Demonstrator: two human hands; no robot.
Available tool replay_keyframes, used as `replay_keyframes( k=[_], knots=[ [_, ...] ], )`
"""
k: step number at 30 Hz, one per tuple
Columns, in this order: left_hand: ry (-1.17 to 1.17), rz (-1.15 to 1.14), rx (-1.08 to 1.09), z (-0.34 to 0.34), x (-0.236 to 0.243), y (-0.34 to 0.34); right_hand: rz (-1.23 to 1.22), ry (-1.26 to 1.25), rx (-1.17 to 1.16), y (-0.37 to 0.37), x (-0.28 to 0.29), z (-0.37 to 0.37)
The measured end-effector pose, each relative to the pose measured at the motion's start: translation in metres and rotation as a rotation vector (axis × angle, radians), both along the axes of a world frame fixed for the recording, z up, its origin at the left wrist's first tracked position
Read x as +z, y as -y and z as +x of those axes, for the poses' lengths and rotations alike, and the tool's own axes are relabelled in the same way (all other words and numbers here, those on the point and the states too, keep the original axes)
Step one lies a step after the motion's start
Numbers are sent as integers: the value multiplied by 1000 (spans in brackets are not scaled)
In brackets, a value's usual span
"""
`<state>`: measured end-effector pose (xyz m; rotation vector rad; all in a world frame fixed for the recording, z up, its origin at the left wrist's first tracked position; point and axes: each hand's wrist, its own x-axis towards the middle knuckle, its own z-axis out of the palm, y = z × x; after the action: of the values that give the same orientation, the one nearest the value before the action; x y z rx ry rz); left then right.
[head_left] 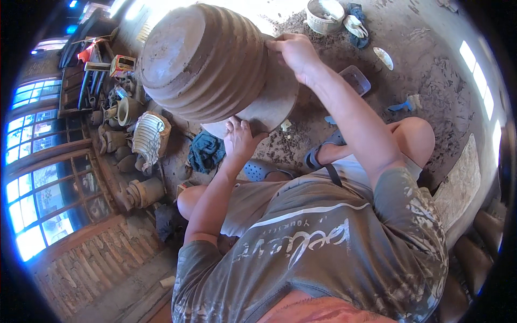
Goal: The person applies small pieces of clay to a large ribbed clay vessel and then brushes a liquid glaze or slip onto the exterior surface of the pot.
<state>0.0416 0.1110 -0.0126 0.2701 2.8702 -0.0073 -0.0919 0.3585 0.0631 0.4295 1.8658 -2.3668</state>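
A large ribbed clay vessel lies bottom-up on a round flat board at the top middle. My right hand grips the board and vessel at their right side, fingers bent at the vessel's edge. My left hand holds the front edge of the board, with its fingers curled over the top against the vessel's lower rim and its thumb along the edge. Parts of the board are hidden under the vessel.
Clay pots, a ribbed piece and tools crowd the left wall. My legs and sandals are below, beside a teal cloth. A bucket, plastic box and blue-handled scraper lie on the dirty floor.
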Motion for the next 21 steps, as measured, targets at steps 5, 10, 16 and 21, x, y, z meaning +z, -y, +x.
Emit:
replay_keyframes(
  k=[5, 10, 16, 21],
  knots=[
    [-21, -27, 26, 1, -5, -11, 90, -56, -173, 32, -18, 43],
    [-14, -12, 74, -2, -17, -27, 189, -178, -345, 74, -23, 93],
    [-107, 553, 56, 6, -134, 40, 357, -409, 90, 124, -24, 158],
    [27, 312, -86, -3, -29, 21, 654, -500, 199, 77, -38, 156]
  ],
)
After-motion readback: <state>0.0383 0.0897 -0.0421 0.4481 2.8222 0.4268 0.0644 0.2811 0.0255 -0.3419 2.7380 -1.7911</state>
